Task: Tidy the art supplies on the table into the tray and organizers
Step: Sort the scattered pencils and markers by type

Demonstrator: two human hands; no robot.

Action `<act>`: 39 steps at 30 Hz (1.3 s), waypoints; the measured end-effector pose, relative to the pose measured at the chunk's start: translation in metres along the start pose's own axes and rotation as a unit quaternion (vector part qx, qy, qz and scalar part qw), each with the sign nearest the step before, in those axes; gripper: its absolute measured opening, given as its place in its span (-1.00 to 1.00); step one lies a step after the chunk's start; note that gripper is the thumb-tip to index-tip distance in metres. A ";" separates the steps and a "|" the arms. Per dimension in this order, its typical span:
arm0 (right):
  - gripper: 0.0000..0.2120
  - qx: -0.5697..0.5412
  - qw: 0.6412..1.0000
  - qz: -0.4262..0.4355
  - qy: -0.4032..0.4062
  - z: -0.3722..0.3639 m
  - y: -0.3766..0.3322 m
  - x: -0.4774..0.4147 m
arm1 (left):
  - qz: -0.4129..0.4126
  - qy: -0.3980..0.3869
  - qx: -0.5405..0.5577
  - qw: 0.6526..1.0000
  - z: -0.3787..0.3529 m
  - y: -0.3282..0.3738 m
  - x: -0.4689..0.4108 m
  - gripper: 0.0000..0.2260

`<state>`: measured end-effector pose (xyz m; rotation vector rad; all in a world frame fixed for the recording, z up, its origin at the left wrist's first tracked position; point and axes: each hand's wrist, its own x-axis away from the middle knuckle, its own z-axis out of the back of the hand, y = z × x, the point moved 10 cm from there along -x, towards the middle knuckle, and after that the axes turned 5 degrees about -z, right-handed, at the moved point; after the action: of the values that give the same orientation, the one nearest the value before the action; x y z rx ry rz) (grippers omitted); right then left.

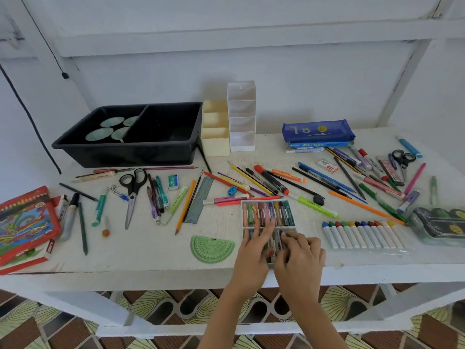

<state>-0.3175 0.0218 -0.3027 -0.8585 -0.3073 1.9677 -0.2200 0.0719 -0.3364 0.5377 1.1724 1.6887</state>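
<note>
A white crayon box (267, 213) with two rows of oil pastels lies near the table's front edge. My left hand (254, 250) rests flat on its near row, fingers spread over the pastels. My right hand (300, 258) lies beside it with curled fingers touching pastels in the same row; whether it grips one is hidden. The black two-compartment tray (130, 149) stands at the back left, holding round green discs. A cream organizer (216, 141) and a tall white organizer (242, 141) stand right of it. Pens, pencils and markers lie scattered across the white table (141, 258).
Black scissors (133, 187), a grey ruler (200, 200) and a green protractor (212, 249) lie left of the hands. A paint-tube set (362, 234) and a dark paint case (442, 226) sit to the right. A blue pencil pouch (318, 131) is behind; red crayon boxes (24, 224) far left.
</note>
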 end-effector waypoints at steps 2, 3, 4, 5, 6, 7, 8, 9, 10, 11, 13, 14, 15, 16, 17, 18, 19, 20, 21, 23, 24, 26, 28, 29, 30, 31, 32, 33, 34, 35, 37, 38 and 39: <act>-0.76 0.014 1.000 -0.028 -0.004 0.001 -0.003 -0.006 | 0.023 0.038 0.124 0.991 0.015 0.002 0.003 -0.44; -0.76 0.008 0.999 -0.048 -0.010 0.000 -0.003 -0.010 | 0.030 0.058 0.170 0.983 0.027 0.001 0.005 -0.46; -0.72 -0.003 0.998 -0.063 -0.016 -0.002 -0.006 -0.014 | 0.039 0.083 0.195 0.977 0.041 -0.001 0.009 -0.49; -0.70 -0.019 0.997 -0.070 -0.021 -0.004 -0.010 -0.018 | 0.046 0.108 0.206 0.971 0.057 -0.005 0.014 -0.51; -0.69 -0.047 0.996 -0.074 -0.032 -0.009 -0.019 -0.021 | 0.052 0.138 0.208 0.967 0.076 -0.010 0.019 -0.53; -0.69 -0.090 0.991 -0.079 -0.054 -0.017 -0.030 -0.024 | 0.054 0.167 0.213 0.961 0.096 -0.016 0.023 -0.55; -0.69 -0.138 0.983 -0.083 -0.083 -0.027 -0.043 -0.025 | 0.056 0.193 0.218 0.955 0.115 -0.022 0.026 -0.56; -0.70 -0.179 0.974 -0.084 -0.114 -0.038 -0.059 -0.025 | 0.057 0.216 0.222 0.949 0.136 -0.027 0.028 -0.56; -0.70 -0.208 0.964 -0.080 -0.147 -0.049 -0.077 -0.024 | 0.058 0.238 0.220 0.944 0.156 -0.033 0.030 -0.57; -0.70 -0.226 0.955 -0.070 -0.177 -0.061 -0.096 -0.022 | 0.057 0.256 0.217 0.940 0.175 -0.039 0.032 -0.59; -0.68 -0.242 0.947 -0.042 -0.206 -0.083 -0.135 -0.016 | 0.066 0.283 0.192 0.937 0.213 -0.052 0.037 -0.62; -0.68 -0.248 0.945 -0.032 -0.211 -0.093 -0.152 -0.014 | 0.071 0.297 0.169 0.937 0.231 -0.059 0.039 -0.63; -0.69 -0.256 0.941 -0.023 -0.222 -0.105 -0.169 -0.012 | 0.078 0.310 0.138 0.937 0.249 -0.068 0.043 -0.63; -0.70 -0.264 0.934 -0.017 -0.242 -0.118 -0.185 -0.009 | 0.086 0.323 0.096 0.938 0.267 -0.077 0.047 -0.63; -0.71 -0.268 0.926 -0.010 -0.264 -0.132 -0.202 -0.007 | 0.096 0.334 0.044 0.937 0.286 -0.085 0.051 -0.64; -0.71 -0.270 0.920 0.004 -0.283 -0.144 -0.219 -0.005 | 0.104 0.345 -0.014 0.933 0.306 -0.093 0.054 -0.65; -0.71 -0.271 0.915 0.019 -0.298 -0.155 -0.235 -0.003 | 0.109 0.354 -0.077 0.926 0.325 -0.100 0.057 -0.66; -0.70 -0.275 0.909 0.029 -0.313 -0.165 -0.250 -0.001 | 0.113 0.358 -0.145 0.915 0.343 -0.106 0.059 -0.67; -0.68 -0.280 0.901 0.034 -0.329 -0.174 -0.263 0.000 | 0.125 0.352 -0.216 0.902 0.357 -0.115 0.059 -0.66; -0.65 -0.284 0.888 0.038 -0.359 -0.194 -0.284 0.000 | 0.179 0.292 -0.356 0.870 0.374 -0.137 0.056 -0.60; -0.65 -0.280 0.883 0.038 -0.375 -0.204 -0.293 0.000 | 0.202 0.252 -0.413 0.852 0.376 -0.148 0.054 -0.57; -0.67 -0.267 0.875 0.032 -0.402 -0.223 -0.307 -0.003 | 0.209 0.208 -0.440 0.848 0.374 -0.167 0.052 -0.53; -0.72 -0.249 0.877 0.032 -0.410 -0.239 -0.321 -0.011 | 0.209 0.225 -0.374 0.875 0.373 -0.179 0.055 -0.47; -0.74 -0.236 0.882 0.034 -0.406 -0.247 -0.328 -0.017 | 0.202 0.232 -0.343 0.888 0.373 -0.183 0.055 -0.49; -0.76 -0.223 0.888 0.035 -0.401 -0.254 -0.334 -0.025 | 0.197 0.236 -0.318 0.897 0.373 -0.187 0.055 -0.52; -0.77 -0.212 0.893 0.034 -0.396 -0.263 -0.341 -0.033 | 0.193 0.241 -0.301 0.902 0.374 -0.188 0.056 -0.54; -0.77 -0.203 0.897 0.035 -0.391 -0.271 -0.349 -0.041 | 0.189 0.244 -0.289 0.906 0.375 -0.188 0.056 -0.54; -0.77 -0.198 0.902 0.043 -0.382 -0.279 -0.358 -0.048 | 0.187 0.243 -0.284 0.909 0.376 -0.189 0.056 -0.54; -0.77 -0.198 0.906 0.061 -0.369 -0.286 -0.370 -0.055 | 0.189 0.240 -0.281 0.910 0.377 -0.189 0.055 -0.55; -0.77 -0.199 0.909 0.087 -0.355 -0.292 -0.382 -0.061 | 0.195 0.234 -0.279 0.911 0.376 -0.191 0.055 -0.57; -0.75 -0.180 0.910 0.157 -0.340 -0.305 -0.409 -0.067 | 0.198 0.230 -0.282 0.910 0.377 -0.193 0.053 -0.57; -0.73 -0.161 0.905 0.195 -0.341 -0.313 -0.422 -0.066 | 0.199 0.230 -0.280 0.911 0.377 -0.194 0.053 -0.56; -0.72 -0.142 0.899 0.230 -0.345 -0.322 -0.433 -0.064 | 0.201 0.232 -0.275 0.911 0.377 -0.194 0.053 -0.56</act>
<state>0.2078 0.1575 -0.2790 -0.3826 -0.8865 2.6860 0.1401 0.3017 -0.3519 0.0093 0.8598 2.4848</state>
